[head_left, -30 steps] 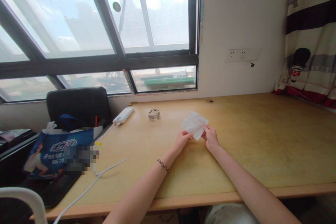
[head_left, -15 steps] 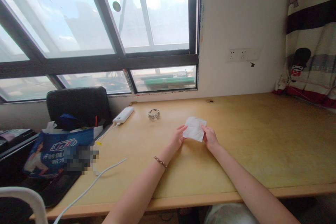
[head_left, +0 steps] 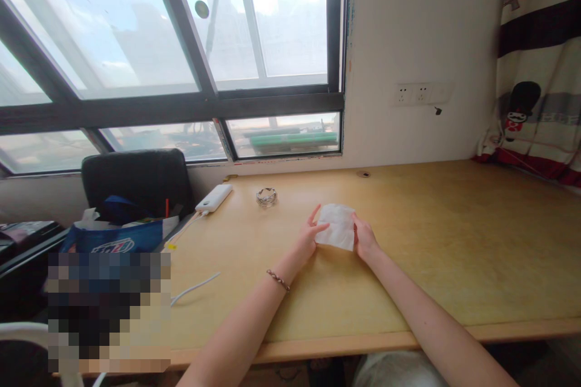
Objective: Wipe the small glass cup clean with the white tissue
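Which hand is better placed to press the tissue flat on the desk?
Probably the left hand: its fingers are spread, with fingertips on the left edge of the tissue. The right hand is pinching the right edge, so it seems better suited to holding the tissue on the desk.

Folded tissue [head_left: 336, 227] flat on the desk [head_left: 454, 236], between left hand [head_left: 307, 239] and right hand [head_left: 364, 240].

Both hands touching the tissue's side edges, near the middle of the desk. Behind and left of the tissue, a glass ashtray [head_left: 265, 196]; farther left, a power bank [head_left: 213, 198] near the desk's back edge, below the window [head_left: 181, 42]. Cable [head_left: 193, 288] on the desk's left part. Chair [head_left: 136, 181] and bag [head_left: 120, 239] beyond the left end. Wall sockets [head_left: 420, 94] above the desk's rear, curtain [head_left: 538, 66] at far right.
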`<state>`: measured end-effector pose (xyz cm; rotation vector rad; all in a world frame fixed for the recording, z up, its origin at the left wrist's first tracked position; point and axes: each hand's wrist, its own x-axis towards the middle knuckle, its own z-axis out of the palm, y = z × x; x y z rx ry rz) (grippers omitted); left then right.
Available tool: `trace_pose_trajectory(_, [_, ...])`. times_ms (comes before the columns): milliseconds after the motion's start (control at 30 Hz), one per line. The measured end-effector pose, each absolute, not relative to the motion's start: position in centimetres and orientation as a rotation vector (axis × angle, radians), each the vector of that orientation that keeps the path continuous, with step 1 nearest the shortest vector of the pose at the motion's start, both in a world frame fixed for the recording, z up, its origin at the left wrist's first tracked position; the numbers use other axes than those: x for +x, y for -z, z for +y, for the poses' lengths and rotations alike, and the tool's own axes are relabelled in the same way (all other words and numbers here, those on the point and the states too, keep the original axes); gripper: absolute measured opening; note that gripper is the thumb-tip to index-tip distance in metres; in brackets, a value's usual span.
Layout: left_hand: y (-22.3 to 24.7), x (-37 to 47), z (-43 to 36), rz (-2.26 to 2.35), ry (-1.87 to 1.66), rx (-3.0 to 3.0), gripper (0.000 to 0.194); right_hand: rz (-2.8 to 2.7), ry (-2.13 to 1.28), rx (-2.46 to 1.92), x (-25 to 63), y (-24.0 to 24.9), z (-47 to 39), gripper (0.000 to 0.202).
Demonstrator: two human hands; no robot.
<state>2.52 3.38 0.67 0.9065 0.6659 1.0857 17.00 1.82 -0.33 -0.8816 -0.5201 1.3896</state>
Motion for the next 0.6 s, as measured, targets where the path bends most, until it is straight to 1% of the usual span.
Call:
trace_pose_trajectory(100, [-0.62, 2.53, 3.52, 0.614, -1.114, 0.874, 0.076, -0.542, -1.383, -0.912, 17.03, 0.47, 1.90, 0.022])
trace_pose_trajectory(300, [0.05, 2.38, 4.11, 0.634, -1.150, 0.731, 0.056, -0.540, -1.313, -1.001, 17.22, 0.33, 1.89, 0.021])
trace_pose_trajectory(467, [0.00, 2.39, 4.16, 0.607, -1.091, 0.750, 0.034, -0.546, -1.269, -1.012, 17.42, 0.85, 2.10, 0.025])
trace_pose_trajectory(600, [-0.16, 2.48, 3.80, 0.589, -0.958, 0.802, 0.032, -0.585, -1.235, -1.048, 17.51, 1.22, 2.25, 0.030])
